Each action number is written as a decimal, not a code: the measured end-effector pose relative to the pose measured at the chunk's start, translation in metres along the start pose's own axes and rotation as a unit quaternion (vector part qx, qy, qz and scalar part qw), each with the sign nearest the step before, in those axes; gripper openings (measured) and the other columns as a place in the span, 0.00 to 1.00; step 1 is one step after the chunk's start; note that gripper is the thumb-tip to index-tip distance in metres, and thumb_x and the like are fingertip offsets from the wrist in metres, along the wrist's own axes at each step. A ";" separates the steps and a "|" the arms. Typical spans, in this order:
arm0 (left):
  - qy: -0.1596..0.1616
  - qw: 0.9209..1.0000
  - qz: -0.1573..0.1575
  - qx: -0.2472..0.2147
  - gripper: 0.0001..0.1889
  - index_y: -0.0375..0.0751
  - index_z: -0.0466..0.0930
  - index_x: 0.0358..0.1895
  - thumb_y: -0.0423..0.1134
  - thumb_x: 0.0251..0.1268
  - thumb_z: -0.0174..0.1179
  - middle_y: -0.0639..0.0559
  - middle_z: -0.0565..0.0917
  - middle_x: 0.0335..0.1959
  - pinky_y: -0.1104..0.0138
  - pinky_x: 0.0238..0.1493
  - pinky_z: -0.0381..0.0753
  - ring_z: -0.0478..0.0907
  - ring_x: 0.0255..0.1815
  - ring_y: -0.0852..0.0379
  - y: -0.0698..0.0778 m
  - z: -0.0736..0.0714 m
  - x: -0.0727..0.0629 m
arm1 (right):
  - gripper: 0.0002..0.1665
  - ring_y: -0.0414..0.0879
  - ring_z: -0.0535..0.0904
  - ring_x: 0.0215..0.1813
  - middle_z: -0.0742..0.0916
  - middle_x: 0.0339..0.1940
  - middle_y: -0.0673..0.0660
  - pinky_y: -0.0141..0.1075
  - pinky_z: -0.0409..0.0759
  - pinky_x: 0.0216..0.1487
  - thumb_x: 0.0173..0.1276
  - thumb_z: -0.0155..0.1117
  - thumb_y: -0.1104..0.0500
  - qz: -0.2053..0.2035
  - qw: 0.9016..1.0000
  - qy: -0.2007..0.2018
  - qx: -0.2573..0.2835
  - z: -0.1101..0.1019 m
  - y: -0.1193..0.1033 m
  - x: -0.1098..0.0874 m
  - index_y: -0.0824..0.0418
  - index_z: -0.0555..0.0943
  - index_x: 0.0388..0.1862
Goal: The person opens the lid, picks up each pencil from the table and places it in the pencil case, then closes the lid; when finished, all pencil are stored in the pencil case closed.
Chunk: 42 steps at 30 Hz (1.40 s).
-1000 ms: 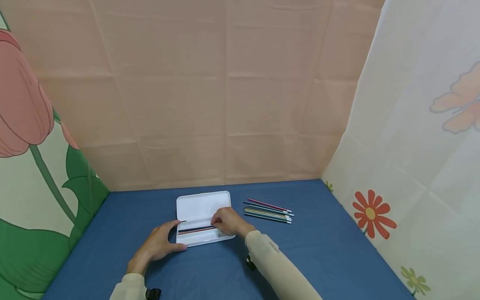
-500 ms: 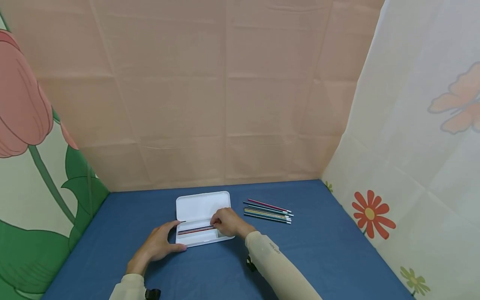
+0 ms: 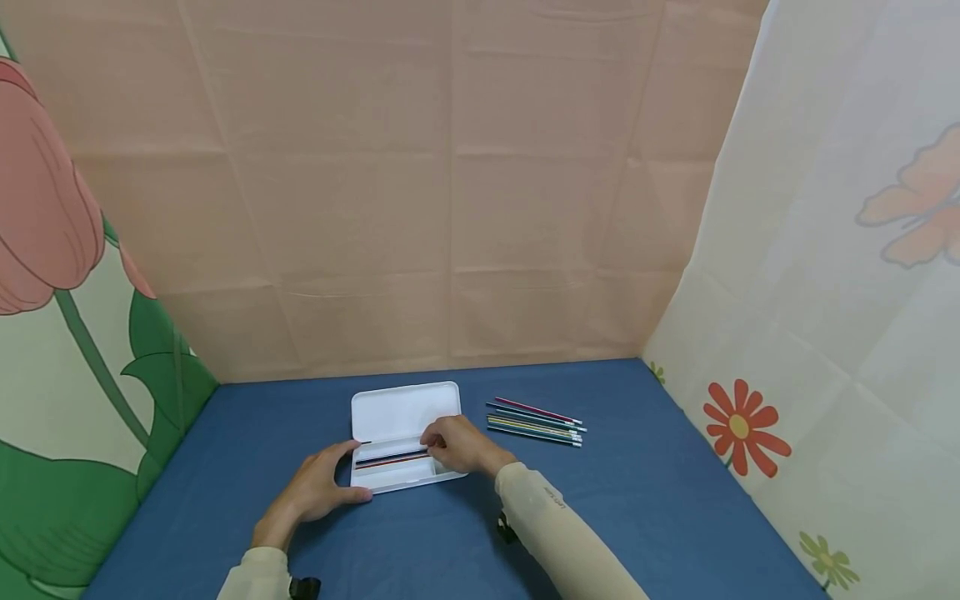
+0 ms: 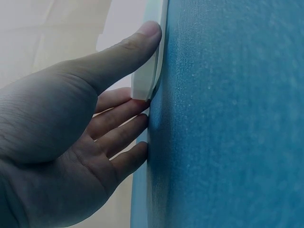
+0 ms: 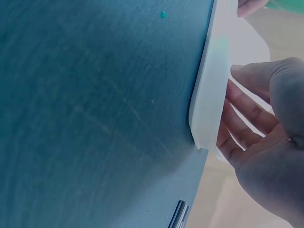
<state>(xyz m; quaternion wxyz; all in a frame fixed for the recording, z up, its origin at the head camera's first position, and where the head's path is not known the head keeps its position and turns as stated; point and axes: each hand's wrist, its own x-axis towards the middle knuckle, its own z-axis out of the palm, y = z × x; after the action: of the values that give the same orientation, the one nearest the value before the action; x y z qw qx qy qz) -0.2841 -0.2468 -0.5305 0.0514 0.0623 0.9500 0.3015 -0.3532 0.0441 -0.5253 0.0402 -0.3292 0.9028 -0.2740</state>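
A: Case [image 3: 397, 433] finish?
B: White throughout. Inside, from where I stand: dark pencil [image 3: 390, 458], reddish-brown pencil [image 3: 390, 462].
A: Loose pencils [image 3: 532, 426]?
B: Red, dark green, yellow; white ends.
A: Cloth [image 3: 637, 517]?
B: Plain blue.
A: Sleeves [image 3: 573, 529]?
B: Cream; small dark lettering [image 3: 553, 497], right.
A: Walls?
B: Rear wall [image 3: 450, 183], plain tan. Left wall [image 3: 45, 367]: pink tulip [image 3: 48, 183], green leaves [image 3: 67, 508]. Right wall [image 3: 795, 275], off-white: red flower [image 3: 740, 404], yellow centre [image 3: 738, 427]; pale-orange butterfly [image 3: 926, 187].

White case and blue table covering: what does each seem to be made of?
White case: probably moulded plastic, smooth and low-sheen, judging by its rounded corners and plain walls. Blue table covering: likely matte fabric, since the wrist views show a fine grain; a textured synthetic sheet can't be ruled out.
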 end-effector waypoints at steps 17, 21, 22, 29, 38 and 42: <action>-0.002 1.000 -0.002 0.001 0.55 0.33 0.71 0.84 0.55 0.57 0.88 0.25 0.73 0.84 0.27 0.82 0.71 0.68 0.85 0.21 0.000 0.000 0.001 | 0.17 0.50 0.89 0.64 0.94 0.61 0.55 0.47 0.90 0.70 0.82 0.73 0.58 0.014 0.999 0.032 0.003 -0.020 0.005 -0.032 0.60 0.90 0.65; -0.002 1.000 -0.002 0.005 0.55 0.33 0.71 0.84 0.55 0.57 0.88 0.25 0.73 0.84 0.27 0.82 0.71 0.68 0.85 0.21 0.000 0.000 0.001 | 0.19 0.53 0.89 0.66 0.94 0.63 0.58 0.49 0.90 0.71 0.82 0.73 0.58 -0.003 0.999 0.038 -0.001 -0.023 0.007 -0.040 0.62 0.89 0.67; -0.002 1.000 -0.002 0.005 0.55 0.33 0.71 0.84 0.55 0.57 0.88 0.25 0.73 0.84 0.27 0.82 0.71 0.68 0.85 0.21 0.000 0.000 0.001 | 0.20 0.54 0.89 0.66 0.94 0.63 0.58 0.49 0.89 0.71 0.82 0.73 0.58 -0.007 0.999 0.040 -0.004 -0.023 0.007 -0.043 0.63 0.89 0.67; -0.002 1.000 -0.001 0.002 0.55 0.34 0.71 0.84 0.56 0.57 0.88 0.26 0.73 0.84 0.27 0.83 0.70 0.68 0.85 0.21 0.001 0.001 0.001 | 0.22 0.54 0.89 0.70 0.92 0.67 0.58 0.54 0.88 0.74 0.84 0.71 0.56 0.003 0.998 0.055 -0.010 -0.030 0.011 -0.061 0.63 0.87 0.70; -0.001 1.000 -0.004 0.000 0.55 0.33 0.71 0.84 0.55 0.58 0.88 0.26 0.72 0.84 0.27 0.83 0.70 0.68 0.86 0.21 0.000 0.001 0.000 | 0.23 0.56 0.88 0.71 0.91 0.69 0.60 0.58 0.88 0.73 0.84 0.72 0.57 0.025 0.996 0.082 0.008 -0.040 0.030 -0.086 0.63 0.85 0.72; -0.003 1.000 -0.006 0.000 0.55 0.34 0.71 0.84 0.56 0.58 0.88 0.25 0.72 0.84 0.27 0.83 0.70 0.67 0.86 0.21 -0.001 0.002 0.001 | 0.23 0.58 0.89 0.71 0.91 0.69 0.61 0.60 0.87 0.72 0.83 0.73 0.57 0.028 0.995 0.098 0.001 -0.044 0.043 -0.099 0.64 0.86 0.71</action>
<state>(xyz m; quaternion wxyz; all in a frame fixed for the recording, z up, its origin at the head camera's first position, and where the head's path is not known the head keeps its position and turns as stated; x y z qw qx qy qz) -0.2849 -0.2463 -0.5327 0.0557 0.0573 0.9504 0.3008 -0.3114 0.1531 -0.5209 -0.0407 -0.2757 0.9109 -0.3043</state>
